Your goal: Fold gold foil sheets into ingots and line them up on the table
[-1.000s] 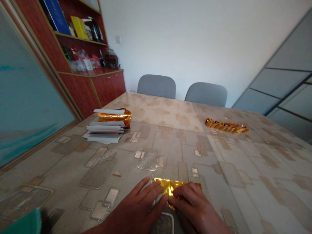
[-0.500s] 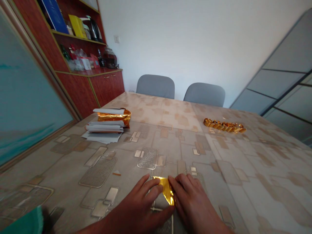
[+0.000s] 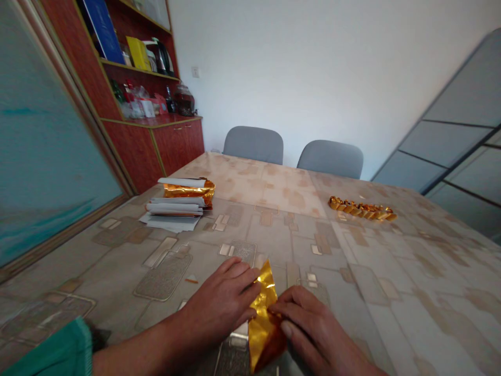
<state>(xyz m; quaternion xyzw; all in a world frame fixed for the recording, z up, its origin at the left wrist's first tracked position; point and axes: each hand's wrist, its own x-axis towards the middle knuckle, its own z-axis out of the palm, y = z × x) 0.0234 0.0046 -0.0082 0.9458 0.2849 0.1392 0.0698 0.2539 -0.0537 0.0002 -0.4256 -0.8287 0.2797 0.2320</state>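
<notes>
A creased piece of shiny gold foil paper (image 3: 263, 329) stands long and narrow between my two hands at the near side of the table, its upper end coming to a point. My left hand (image 3: 225, 295) grips its left edge, fingers together and thumb lower down. On the other edge, my right hand (image 3: 307, 324) pinches the foil between thumb and fingers. The fingertips of both hands are partly hidden by the foil.
A stack of grey-backed and gold foil sheets (image 3: 176, 208) lies to the left on the patterned table (image 3: 242, 230). Farther right is a row of folded gold pieces (image 3: 362, 209). Two grey chairs (image 3: 253, 145) stand behind, and a red cabinet (image 3: 156, 146) is at the left.
The small folded gold foil now shows as a longer, opened piece. My left hand has moved up and slightly left along it; my right hand has shifted a little right. The camera view has shifted slightly.
</notes>
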